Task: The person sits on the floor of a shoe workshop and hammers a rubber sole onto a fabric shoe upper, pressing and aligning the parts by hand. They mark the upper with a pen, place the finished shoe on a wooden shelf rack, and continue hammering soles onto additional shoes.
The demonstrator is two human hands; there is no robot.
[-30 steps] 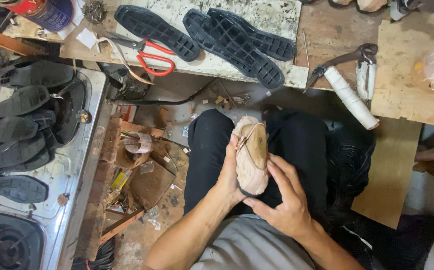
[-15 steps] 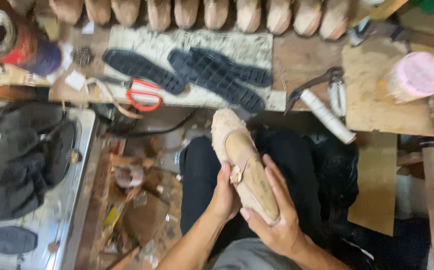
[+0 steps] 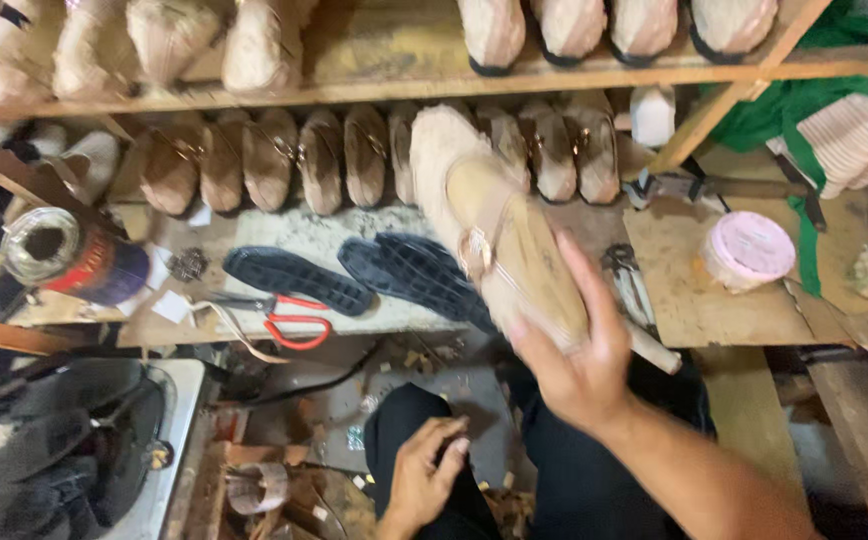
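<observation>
Beige shoe [image 3: 499, 220] held in right hand [image 3: 579, 365].

A cluttered workshop under warm, dim light. Wooden shelves [image 3: 374, 85] run across the top, a slanted brace [image 3: 719, 105] at their right. Below lies a worn stone-topped bench [image 3: 294, 235] beside plywood boards [image 3: 694, 290]. A metal tray [image 3: 169, 455] sits at lower left, above a littered floor [image 3: 434, 370].
</observation>
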